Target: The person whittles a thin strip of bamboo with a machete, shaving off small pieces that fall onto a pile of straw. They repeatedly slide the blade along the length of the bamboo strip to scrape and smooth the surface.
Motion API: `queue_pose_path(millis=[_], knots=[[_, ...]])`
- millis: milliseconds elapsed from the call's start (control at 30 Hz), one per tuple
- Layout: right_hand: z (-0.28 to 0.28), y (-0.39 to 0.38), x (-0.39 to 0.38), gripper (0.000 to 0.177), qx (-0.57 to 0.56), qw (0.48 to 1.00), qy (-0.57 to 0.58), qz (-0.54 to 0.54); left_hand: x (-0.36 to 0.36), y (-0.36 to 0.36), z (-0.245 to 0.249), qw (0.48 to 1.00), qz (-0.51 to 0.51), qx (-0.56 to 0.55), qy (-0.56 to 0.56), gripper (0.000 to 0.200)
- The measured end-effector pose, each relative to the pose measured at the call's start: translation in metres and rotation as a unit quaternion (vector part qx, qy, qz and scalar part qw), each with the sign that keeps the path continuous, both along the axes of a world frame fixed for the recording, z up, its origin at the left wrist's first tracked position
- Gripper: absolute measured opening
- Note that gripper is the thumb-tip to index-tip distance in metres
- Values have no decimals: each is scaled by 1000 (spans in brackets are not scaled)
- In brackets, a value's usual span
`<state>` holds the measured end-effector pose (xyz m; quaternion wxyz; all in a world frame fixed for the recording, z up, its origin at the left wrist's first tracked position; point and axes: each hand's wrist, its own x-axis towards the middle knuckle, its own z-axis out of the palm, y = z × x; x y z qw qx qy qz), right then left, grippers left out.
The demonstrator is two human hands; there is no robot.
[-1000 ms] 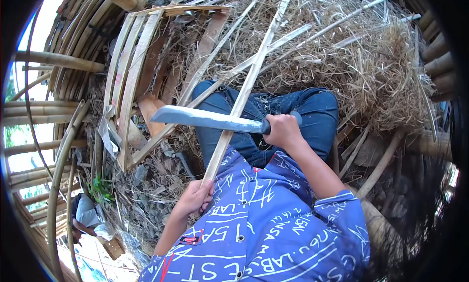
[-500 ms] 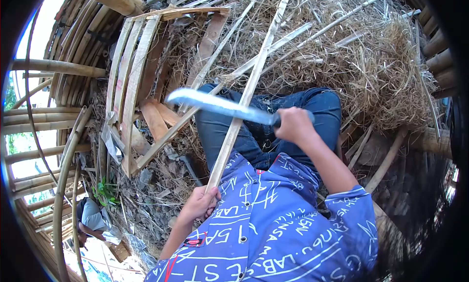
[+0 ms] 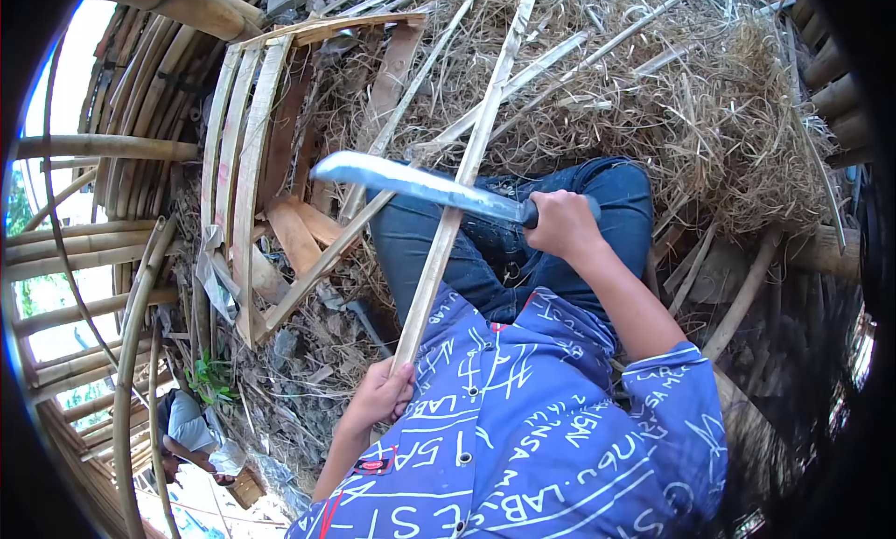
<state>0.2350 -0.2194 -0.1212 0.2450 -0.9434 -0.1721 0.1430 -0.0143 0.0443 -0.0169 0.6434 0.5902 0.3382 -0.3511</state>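
1. One long pale wooden strip (image 3: 476,147) lies at the middle of the head view, running from the left hand toward a point between twelve and one o'clock and off the top edge.

2. The left hand (image 3: 383,392) is clamped around the strip's near end, its fingers curled together just beside the shirt (image 3: 523,418).

3. A large knife (image 3: 420,186) crosses over the strip, between twelve and one o'clock from the left hand. The blade hides a short stretch of the wood; I cannot tell whether its edge touches.

4. Between one and two o'clock from the left hand, the right hand (image 3: 565,224) is clamped in a fist on the dark knife handle, above the jeans (image 3: 611,203). From this fist the blade points just past nine, and the strip is at nine, well apart from the fingers.

5. Another wooden strip (image 3: 322,264) slants past the blade near its tip, at about eleven from the left hand.

6. Farther out, a slatted wooden frame (image 3: 257,133) stands at eleven from the left hand, and a heap of shavings (image 3: 737,147) spreads at two from the right.
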Motion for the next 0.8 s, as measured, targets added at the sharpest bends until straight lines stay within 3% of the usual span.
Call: queue_pose_path(millis=[67,100,233,367,500,600,700,800], knots=[[-5,-5,10,24,-53,998,-11,35,-1,-5,4,999,-18,14,-34,26],[-7,-6,19,23,-67,998,-9,2,1,-7,5,999,-14,16,-32,26],[-10,8,16,23,6,999,4,-36,15,-2,9,998,-19,61,11,25],[9,6,13,23,-56,997,-13,58,1,1,8,1000,-2,-29,3,25],[-15,7,40,24,-19,998,8,-66,-3,-4,4,1000,4,8,4,24],[9,16,17,24,-30,999,10,6,0,3,8,1000,3,-4,18,24],[-4,6,46,24,-75,997,-2,7,-5,1,7,1000,-3,-24,14,25],[-25,5,65,24,-64,995,-15,-79,-10,-1,2,1000,-3,-8,1,25]])
